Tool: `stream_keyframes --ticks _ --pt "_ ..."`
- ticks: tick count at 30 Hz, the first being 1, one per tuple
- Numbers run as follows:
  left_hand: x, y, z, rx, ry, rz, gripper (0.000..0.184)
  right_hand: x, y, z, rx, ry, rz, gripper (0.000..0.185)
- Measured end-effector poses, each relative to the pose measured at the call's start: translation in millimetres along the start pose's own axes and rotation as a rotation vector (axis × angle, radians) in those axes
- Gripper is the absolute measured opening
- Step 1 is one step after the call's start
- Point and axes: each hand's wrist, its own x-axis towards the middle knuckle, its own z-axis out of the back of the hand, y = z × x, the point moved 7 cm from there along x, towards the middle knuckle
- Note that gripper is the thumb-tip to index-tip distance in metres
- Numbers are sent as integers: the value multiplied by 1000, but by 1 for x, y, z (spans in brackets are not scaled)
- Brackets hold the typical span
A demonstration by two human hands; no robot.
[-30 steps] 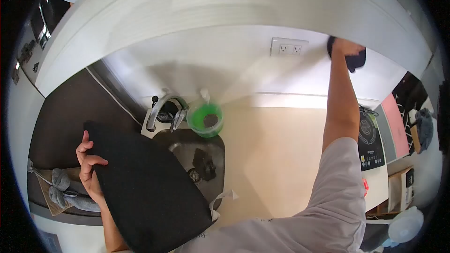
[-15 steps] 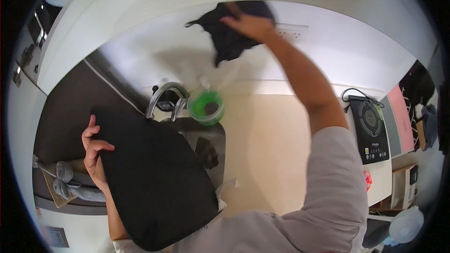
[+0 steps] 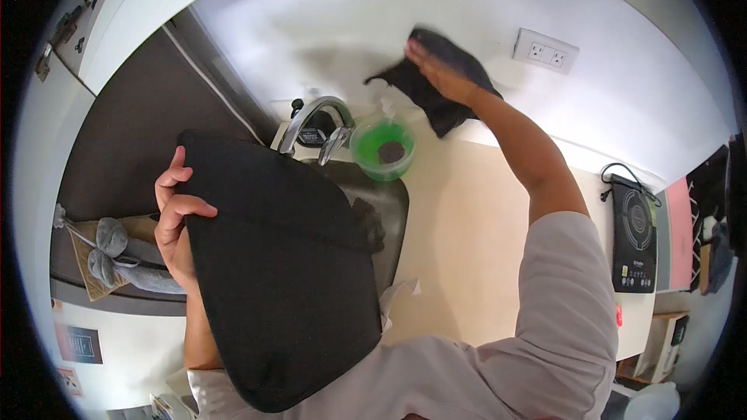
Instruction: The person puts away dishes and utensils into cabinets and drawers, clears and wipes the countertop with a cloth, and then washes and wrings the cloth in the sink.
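My left hand [image 3: 180, 225] grips the left edge of a large flat black mat [image 3: 288, 272] with rounded corners, its fingers curled over the rim. The mat is held in front of my body and covers much of the sink [image 3: 395, 222]. My right hand [image 3: 443, 74] is stretched out over a black cloth [image 3: 447, 113] at the white wall, fingers fairly straight. One corner of the cloth hangs down just above the counter. Below and left of it, a tub of green liquid [image 3: 383, 148] stands beside the chrome faucet [image 3: 320, 120].
An induction cooktop [image 3: 634, 233] with its cord lies at the right of the counter [image 3: 467, 241]. A wall outlet [image 3: 546, 53] is right of the cloth. Crumpled white paper [image 3: 399, 301] lies by the sink, and a dark clump [image 3: 367, 225] is inside it.
My view has shifted, bringing the outlet into full sight. My right hand and the cloth have moved down the wall toward the counter. My left hand keeps its hold on the mat.
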Motion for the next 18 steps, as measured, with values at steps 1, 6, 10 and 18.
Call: stream_keyframes --ticks 1,6,10,18 --pt "0 -5 -2 10 -2 13 9 -19 2 0 -152 142 -221 48" --pt "0 -14 -3 -21 -24 46 7 -61 -10 4 -324 352 -530 47" --pt "2 -22 -6 -17 -29 59 7 -32 -10 35 -271 304 -609 48" --pt "-5 -6 1 -40 2 18 10 108 -22 53 -246 -241 -200 41"
